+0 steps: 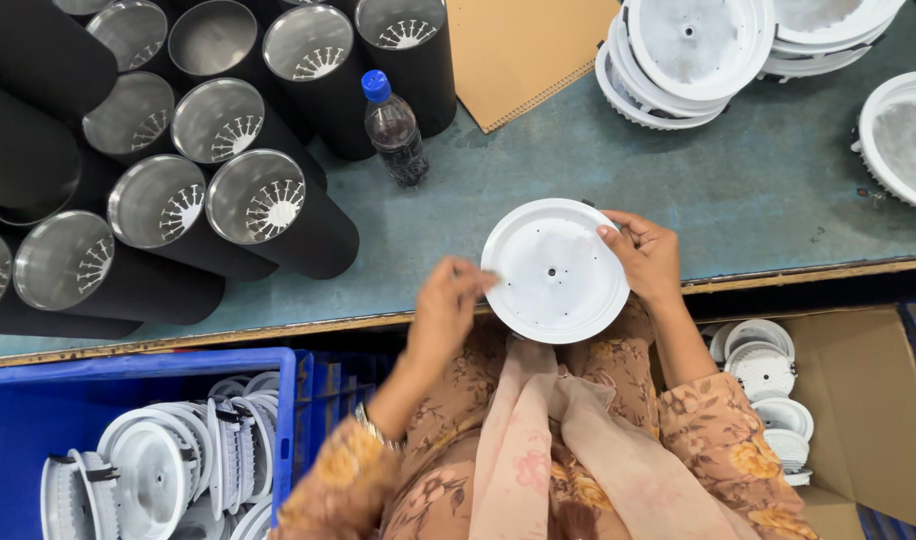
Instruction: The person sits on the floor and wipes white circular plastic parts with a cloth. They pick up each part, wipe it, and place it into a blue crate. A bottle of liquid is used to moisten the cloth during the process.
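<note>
A round white lamp housing (555,270) with a small centre hole hangs over the table's front edge, above my lap. My right hand (645,256) grips its right rim, thumb on top. At the disc's left rim my left hand (448,305) touches it with pinched fingers; whether it grips is unclear because of blur. Both arms wear floral sleeves, and a bangle shows on the left wrist.
Black cylinders (278,215) with shiny insides lie stacked at the left. A blue-capped bottle (395,130) and a brown notebook (518,50) stand behind. More white housings (693,50) pile at the back right, in a blue crate (158,470), and in a cardboard box (768,390).
</note>
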